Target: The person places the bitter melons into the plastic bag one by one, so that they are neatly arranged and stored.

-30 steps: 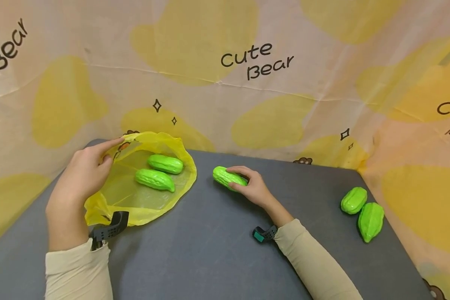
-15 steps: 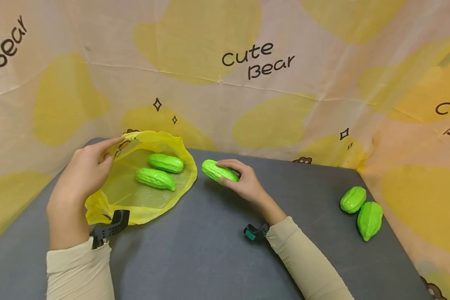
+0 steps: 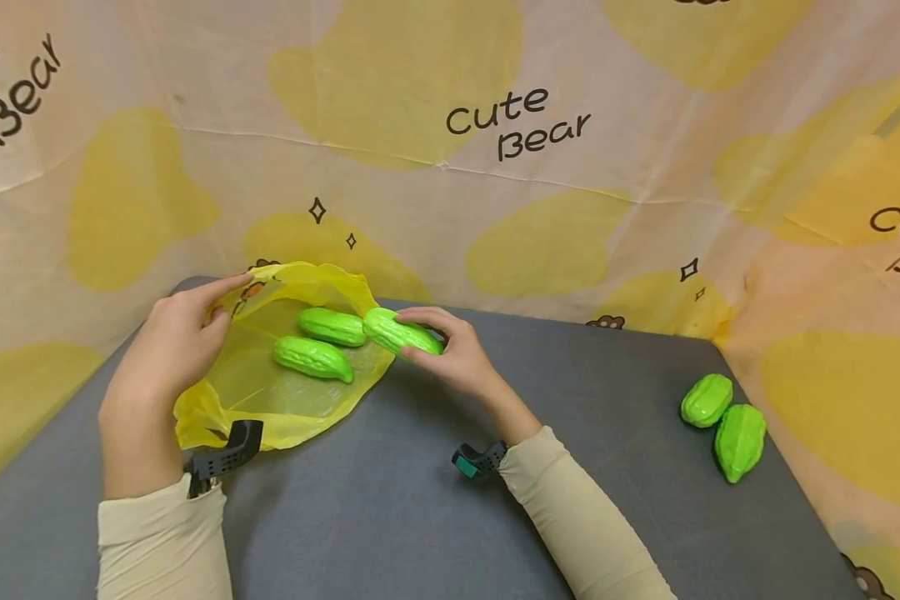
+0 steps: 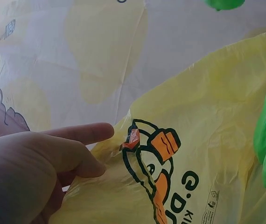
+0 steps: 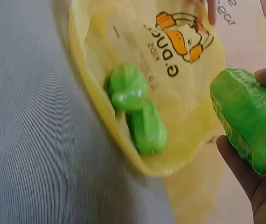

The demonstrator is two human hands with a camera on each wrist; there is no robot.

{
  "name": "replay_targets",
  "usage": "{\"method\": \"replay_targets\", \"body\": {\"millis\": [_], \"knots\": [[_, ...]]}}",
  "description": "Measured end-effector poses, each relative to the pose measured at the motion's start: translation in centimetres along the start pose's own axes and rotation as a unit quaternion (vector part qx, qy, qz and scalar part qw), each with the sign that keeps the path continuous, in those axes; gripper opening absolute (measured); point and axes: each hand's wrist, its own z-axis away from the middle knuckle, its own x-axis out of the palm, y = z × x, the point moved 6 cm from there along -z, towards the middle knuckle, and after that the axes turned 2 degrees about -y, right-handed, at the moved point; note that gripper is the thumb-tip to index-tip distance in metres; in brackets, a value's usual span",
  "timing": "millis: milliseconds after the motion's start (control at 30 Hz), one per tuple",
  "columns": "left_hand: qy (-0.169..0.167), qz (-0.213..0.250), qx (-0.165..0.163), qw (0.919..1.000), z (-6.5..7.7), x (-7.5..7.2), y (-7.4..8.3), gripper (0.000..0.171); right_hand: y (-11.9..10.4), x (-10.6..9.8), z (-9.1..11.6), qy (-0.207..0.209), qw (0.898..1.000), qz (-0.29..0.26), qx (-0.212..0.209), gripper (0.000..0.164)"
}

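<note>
My right hand [image 3: 461,354] grips a bumpy green bitter melon [image 3: 399,330] at the right rim of a yellow plastic bag [image 3: 285,435]. In the right wrist view the thumb and fingers lie on either side of this bitter melon [image 5: 247,119]. My left hand [image 3: 168,350] holds the bag's left edge, its index finger stretched along the rim. The left wrist view shows the thumb against the bag [image 4: 217,130], with the other fingers partly hidden behind it. Two more green bitter melons, one behind [image 3: 332,327] and one in front [image 3: 313,358], lie inside the bag.
Two further green pieces, one short [image 3: 707,400] and one pointed [image 3: 740,443], lie together near the right edge of the grey table [image 3: 390,517]. A printed cloth [image 3: 390,108] forms the walls behind and at both sides.
My right hand has moved left with the bitter melon, lifting it from the grey table to the bag's rim. The left hand and the bag stay almost in place.
</note>
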Motion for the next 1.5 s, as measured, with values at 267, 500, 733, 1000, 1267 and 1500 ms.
{"method": "replay_targets", "body": {"millis": [267,500,733,1000,1267,1500], "knots": [[0.005,-0.002,0.0,1.0,0.0,-0.3,0.1,0.055,-1.4,3.0,-1.8,-0.006,0.999,-0.019,-0.028,0.037],[0.002,0.002,-0.008,1.0,0.2,-0.3,-0.1,0.056,-2.9,6.1,-3.4,-0.027,0.998,-0.015,-0.045,0.039],[0.011,0.003,-0.009,0.9999,0.3,-0.4,0.0,0.056,-4.0,8.3,-5.0,-0.039,0.998,0.006,-0.057,0.04],[0.008,0.005,-0.014,0.9999,0.5,-0.3,0.1,0.055,-3.6,10.2,-5.5,-0.048,0.998,-0.037,-0.019,0.04],[0.002,0.008,-0.014,0.9999,0.6,-0.2,0.4,0.056,-1.6,11.1,-4.7,-0.053,0.998,-0.037,0.013,0.039],[0.007,0.008,-0.012,0.9999,0.6,-0.4,0.3,0.056,-0.9,12.6,-4.8,-0.08,0.996,-0.038,0.007,0.04]]}}
